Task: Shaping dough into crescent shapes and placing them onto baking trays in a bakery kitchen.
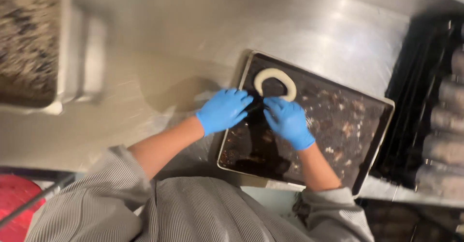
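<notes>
A pale ring of dough (275, 80) lies at the far left corner of a dark, crumb-flecked baking tray (338, 126) on a steel table. My left hand (222, 110), in a blue glove, rests at the tray's left edge with its fingertips near the ring's near-left end. My right hand (289, 121), also gloved blue, lies on the tray just below the ring, its fingers touching or nearly touching the ring's near end. Neither hand lifts anything. The image is blurred, so exact finger contact is unclear.
A steel pan (29, 44) holding a speckled mix stands at the far left. On the right stands a dark rack (425, 106) with several pale dough pieces. A red object (14, 203) sits low at the left. My striped sleeves fill the bottom.
</notes>
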